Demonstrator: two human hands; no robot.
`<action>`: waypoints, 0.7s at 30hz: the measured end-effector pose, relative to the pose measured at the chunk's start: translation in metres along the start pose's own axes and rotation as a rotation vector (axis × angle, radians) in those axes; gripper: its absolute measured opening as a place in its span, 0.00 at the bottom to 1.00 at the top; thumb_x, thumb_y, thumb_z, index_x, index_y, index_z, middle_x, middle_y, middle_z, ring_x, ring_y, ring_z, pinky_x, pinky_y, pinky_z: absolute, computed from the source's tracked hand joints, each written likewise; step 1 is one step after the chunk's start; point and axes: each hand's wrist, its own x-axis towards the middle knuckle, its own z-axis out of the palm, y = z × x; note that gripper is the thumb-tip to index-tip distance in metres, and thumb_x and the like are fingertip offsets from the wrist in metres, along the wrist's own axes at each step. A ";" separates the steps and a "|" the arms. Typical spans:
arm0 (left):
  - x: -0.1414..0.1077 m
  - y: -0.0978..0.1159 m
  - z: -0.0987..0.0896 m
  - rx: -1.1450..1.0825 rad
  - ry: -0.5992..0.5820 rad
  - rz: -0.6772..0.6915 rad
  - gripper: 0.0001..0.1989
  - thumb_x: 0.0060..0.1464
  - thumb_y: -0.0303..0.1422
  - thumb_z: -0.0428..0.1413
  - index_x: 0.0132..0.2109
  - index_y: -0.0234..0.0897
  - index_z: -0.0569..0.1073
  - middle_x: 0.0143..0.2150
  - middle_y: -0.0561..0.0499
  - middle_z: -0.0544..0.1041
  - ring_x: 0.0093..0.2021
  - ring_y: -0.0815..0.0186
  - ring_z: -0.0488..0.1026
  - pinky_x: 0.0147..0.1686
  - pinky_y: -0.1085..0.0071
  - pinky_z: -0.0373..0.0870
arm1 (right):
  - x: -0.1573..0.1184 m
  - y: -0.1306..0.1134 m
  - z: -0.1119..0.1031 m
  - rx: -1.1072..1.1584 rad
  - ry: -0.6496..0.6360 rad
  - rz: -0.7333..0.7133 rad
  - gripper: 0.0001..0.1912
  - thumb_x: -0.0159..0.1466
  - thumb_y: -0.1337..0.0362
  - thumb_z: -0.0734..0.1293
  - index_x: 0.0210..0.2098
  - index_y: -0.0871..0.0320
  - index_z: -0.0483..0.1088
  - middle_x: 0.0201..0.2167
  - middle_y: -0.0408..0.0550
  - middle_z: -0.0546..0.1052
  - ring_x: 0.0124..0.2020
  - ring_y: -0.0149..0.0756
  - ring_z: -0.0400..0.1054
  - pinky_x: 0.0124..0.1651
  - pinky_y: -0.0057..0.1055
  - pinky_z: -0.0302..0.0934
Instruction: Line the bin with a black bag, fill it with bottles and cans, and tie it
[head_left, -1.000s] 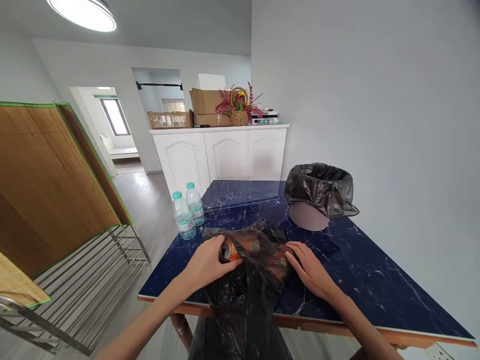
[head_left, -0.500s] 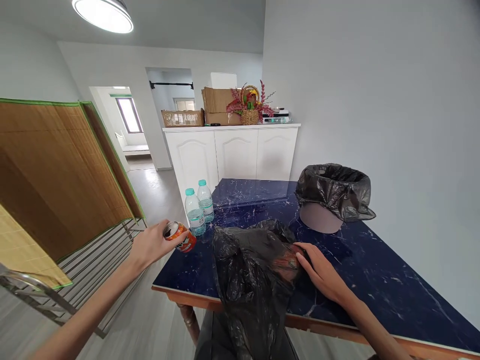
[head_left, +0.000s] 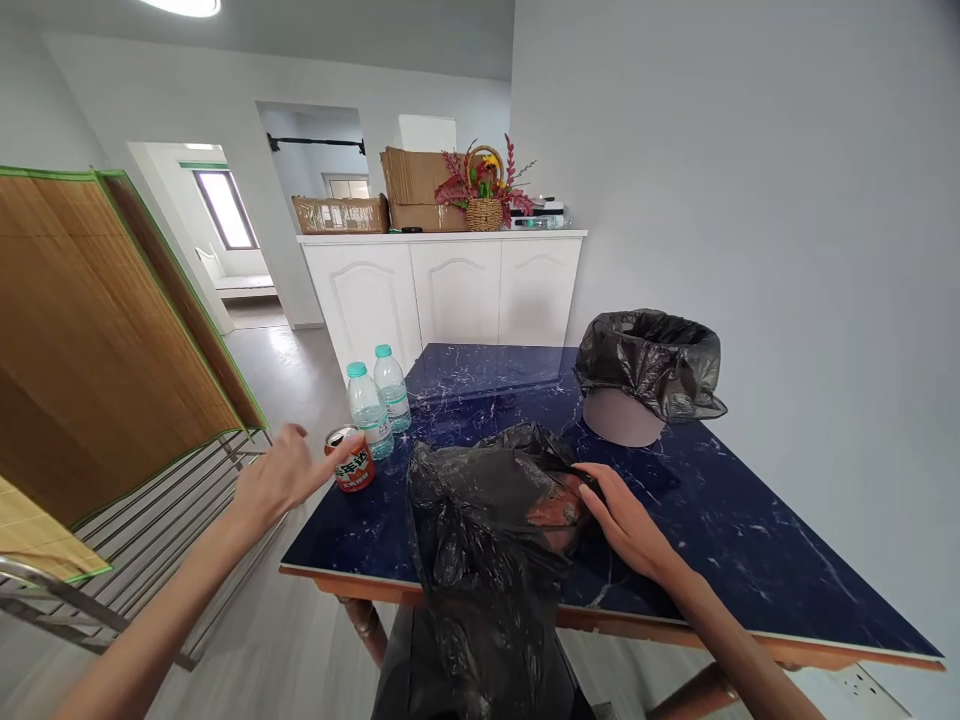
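An orange-red drink can (head_left: 355,474) stands upright on the blue marbled table (head_left: 735,560) near its left edge. Close beside it is my left hand (head_left: 277,475), fingers apart, the index finger stretched out in front of the can's top. My right hand (head_left: 630,525) pinches the rim of a black plastic bag (head_left: 480,510). The bag lies across the table and hangs over the front edge. Something reddish-brown (head_left: 555,510) shows through the thin plastic; its kind cannot be made out.
Two clear water bottles with teal caps (head_left: 369,410) (head_left: 391,388) stand behind the can. At the right rear is a grey bin (head_left: 622,415) lined with a black bag. A metal rack (head_left: 187,530) is left of the table. A white cabinet (head_left: 457,295) stands beyond it.
My left hand has set the can upright on the table, let go and drawn back leftward. My right hand stays at the bag. The whole view has shifted slightly.
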 end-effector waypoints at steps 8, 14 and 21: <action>-0.079 0.053 0.030 -0.284 -0.357 0.879 0.16 0.72 0.37 0.47 0.50 0.43 0.80 0.49 0.45 0.80 0.49 0.58 0.78 0.51 0.65 0.73 | 0.001 0.001 -0.002 -0.017 0.009 0.009 0.21 0.79 0.50 0.54 0.66 0.48 0.64 0.64 0.54 0.71 0.67 0.47 0.66 0.70 0.49 0.62; -0.101 0.108 0.063 -0.303 -0.400 1.148 0.23 0.69 0.23 0.45 0.63 0.46 0.74 0.59 0.43 0.76 0.62 0.53 0.69 0.62 0.55 0.68 | 0.002 0.002 -0.003 -0.030 0.019 -0.015 0.21 0.79 0.50 0.54 0.65 0.49 0.64 0.63 0.55 0.72 0.67 0.48 0.66 0.71 0.51 0.61; -0.111 0.153 0.075 -0.429 -0.405 1.029 0.16 0.74 0.29 0.43 0.48 0.38 0.77 0.49 0.40 0.75 0.52 0.53 0.74 0.54 0.58 0.74 | 0.004 -0.003 -0.006 -0.059 0.019 -0.060 0.19 0.79 0.51 0.56 0.59 0.51 0.69 0.58 0.57 0.73 0.61 0.48 0.70 0.66 0.48 0.65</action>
